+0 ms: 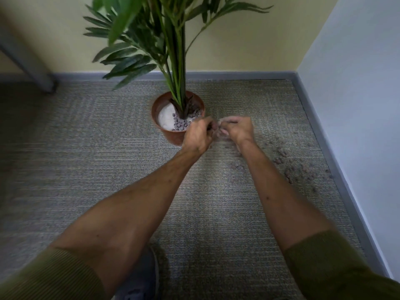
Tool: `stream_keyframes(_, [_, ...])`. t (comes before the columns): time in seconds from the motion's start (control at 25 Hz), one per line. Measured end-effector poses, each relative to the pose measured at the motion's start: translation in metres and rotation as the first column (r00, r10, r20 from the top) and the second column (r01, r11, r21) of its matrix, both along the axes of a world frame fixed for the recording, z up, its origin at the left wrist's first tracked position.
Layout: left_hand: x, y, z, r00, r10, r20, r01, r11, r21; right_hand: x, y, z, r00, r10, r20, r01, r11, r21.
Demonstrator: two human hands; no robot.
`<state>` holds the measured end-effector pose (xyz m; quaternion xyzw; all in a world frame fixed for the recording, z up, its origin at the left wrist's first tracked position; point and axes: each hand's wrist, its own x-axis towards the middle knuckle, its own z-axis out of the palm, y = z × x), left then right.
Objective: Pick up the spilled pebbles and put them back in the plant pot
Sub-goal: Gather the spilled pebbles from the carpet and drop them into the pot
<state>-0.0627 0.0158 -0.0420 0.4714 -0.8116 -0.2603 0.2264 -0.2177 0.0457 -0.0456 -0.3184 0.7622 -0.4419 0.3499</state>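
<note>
Small, rounded reddish-brown pebbles (281, 158) lie scattered on the carpet to the right of the pot. They sit in loose clusters that thin out toward the right-hand skirting board, and one small group lies just beside the right forearm. More of the same pebbles are inside the round terracotta-brown plant pot (175, 138), heaped around the stems at its front and right. A white filling (165, 116) shows bare on the pot's left side. A tall green palm-like plant (173, 61) rises from the pot, its fronds spreading toward the left.

The left hand (198, 138) and the right hand (238, 128) come together just right of the pot's front rim, above the carpet, fingertips close to one another. The fingers of both hands are curled, but motion blur hides what lies between them. I cannot tell whether either grip is closed on pebbles or holds nothing.

The floor is a grey, finely ribbed carpet (86, 137) that fills a room corner. A grey skirting board (238, 75) runs along a pale yellow wall (238, 40) behind the pot and along a pale blue-white wall (357, 83) on the right. A grey furniture leg (41, 76) stands at the far left. Olive-green sleeves (54, 276) are pushed up both arms, and a grey shoe (140, 278) rests on the carpet below.
</note>
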Motion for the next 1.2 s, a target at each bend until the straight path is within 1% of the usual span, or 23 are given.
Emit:
stream_keyframes(0.08, [0.024, -0.013, 0.014, 0.998, 0.065, -0.017, -0.065, 0.997, -0.038, 0.027, -0.027, 0.015, 0.995, 0.04, 0.089, -0.032, 0.996, -0.085])
stream_keyframes(0.16, [0.046, -0.024, 0.025, 0.991, 0.13, -0.026, -0.131, 0.99, -0.06, 0.054, -0.051, 0.027, 0.992, 0.065, 0.112, -0.051, 0.991, -0.124])
stream_keyframes(0.28, [0.076, -0.039, 0.027, 0.978, 0.206, -0.04, -0.208, 0.977, -0.054, 0.078, -0.079, 0.033, 0.998, 0.051, 0.043, -0.048, 0.997, -0.062])
stream_keyframes(0.4, [0.101, -0.055, 0.022, 0.943, 0.333, 0.006, -0.333, 0.943, 0.002, 0.089, -0.096, 0.031, 0.992, 0.126, -0.019, -0.126, 0.992, 0.029])
stream_keyframes(0.52, [0.112, -0.065, 0.019, 0.947, 0.307, 0.095, -0.314, 0.947, 0.07, 0.091, -0.103, 0.03, 0.98, 0.197, -0.038, -0.192, 0.976, 0.104])
stream_keyframes(0.6, [0.115, -0.063, 0.019, 0.954, 0.276, 0.117, -0.285, 0.957, 0.062, 0.092, -0.102, 0.029, 0.976, 0.209, -0.056, -0.201, 0.973, 0.115])
stream_keyframes(0.64, [0.116, -0.06, 0.02, 0.957, 0.271, 0.103, -0.277, 0.96, 0.046, 0.092, -0.099, 0.028, 0.979, 0.191, -0.064, -0.184, 0.978, 0.102])
stream_keyframes(0.72, [0.121, -0.049, 0.023, 0.961, 0.275, 0.013, -0.275, 0.962, 0.006, 0.096, -0.082, 0.027, 0.991, 0.09, -0.094, -0.092, 0.996, -0.01])
stream_keyframes(0.76, [0.125, -0.042, 0.024, 0.951, 0.305, -0.05, -0.306, 0.951, -0.029, 0.101, -0.067, 0.027, 0.991, 0.027, -0.133, -0.041, 0.994, -0.099])
stream_keyframes(0.8, [0.132, -0.034, 0.024, 0.925, 0.365, -0.108, -0.372, 0.927, -0.055, 0.107, -0.051, 0.023, 0.981, -0.022, -0.193, -0.016, 0.981, -0.194])
stream_keyframes(0.84, [0.141, -0.027, 0.021, 0.888, 0.435, -0.146, -0.447, 0.893, -0.056, 0.114, -0.036, 0.018, 0.961, -0.053, -0.272, -0.019, 0.966, -0.256])
stream_keyframes(0.88, [0.153, -0.021, 0.011, 0.856, 0.497, -0.143, -0.506, 0.862, -0.03, 0.121, -0.022, 0.009, 0.934, -0.054, -0.352, -0.051, 0.958, -0.282])
stream_keyframes(0.92, [0.166, -0.015, -0.001, 0.835, 0.542, -0.096, -0.544, 0.839, 0.009, 0.128, -0.01, -0.002, 0.907, -0.008, -0.421, -0.112, 0.959, -0.259])
stream_keyframes(0.96, [0.18, -0.009, -0.018, 0.821, 0.57, -0.017, -0.569, 0.821, 0.053, 0.133, -0.002, -0.014, 0.881, 0.081, -0.466, -0.193, 0.961, -0.198])
stream_keyframes(1.0, [0.194, -0.001, -0.034, 0.808, 0.583, 0.086, -0.589, 0.801, 0.106, 0.137, 0.005, -0.025, 0.85, 0.208, -0.484, -0.284, 0.955, -0.088])
stream_keyframes(1.04, [0.206, 0.008, -0.048, 0.794, 0.577, 0.194, -0.606, 0.779, 0.162, 0.139, 0.008, -0.037, 0.803, 0.35, -0.482, -0.374, 0.926, 0.049])
stream_keyframes(1.12, [0.219, 0.025, -0.07, 0.759, 0.524, 0.386, -0.633, 0.732, 0.252, 0.145, 0.014, -0.052, 0.675, 0.578, -0.458, -0.498, 0.815, 0.296])
stream_keyframes(1.16, [0.223, 0.031, -0.077, 0.752, 0.491, 0.44, -0.632, 0.725, 0.272, 0.148, 0.016, -0.058, 0.613, 0.644, -0.458, -0.523, 0.765, 0.376])
stream_keyframes(1.2, [0.224, 0.034, -0.082, 0.754, 0.468, 0.461, -0.623, 0.732, 0.276, 0.151, 0.015, -0.065, 0.571, 0.682, -0.458, -0.535, 0.732, 0.423])
